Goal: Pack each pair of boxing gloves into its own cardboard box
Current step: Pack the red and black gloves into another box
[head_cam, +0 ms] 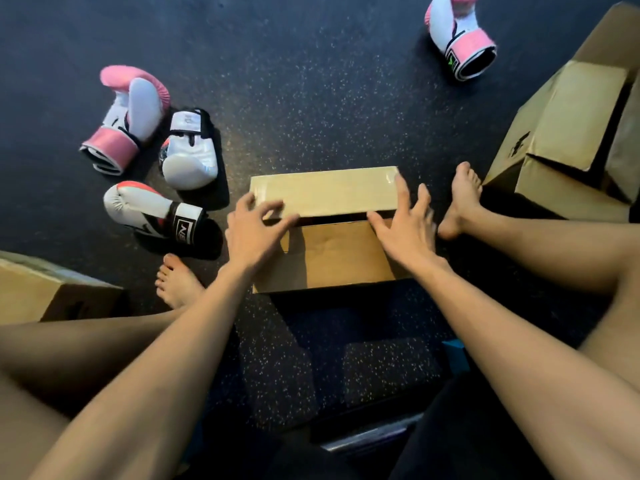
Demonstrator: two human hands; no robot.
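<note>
A cardboard box sits on the floor between my legs, its two top flaps nearly closed with a dark slit between them. My left hand rests on the left end of the flaps, fingers spread. On the right end lies my right hand, fingers apart. To the left lie a pink and white glove and two white gloves with black cuffs, one further back and one nearer. Another pink and white glove lies at the far right.
A larger cardboard box with open flaps stands at the right, beside my right foot. A further box sits at the left edge, near my left foot. The floor is dark speckled rubber.
</note>
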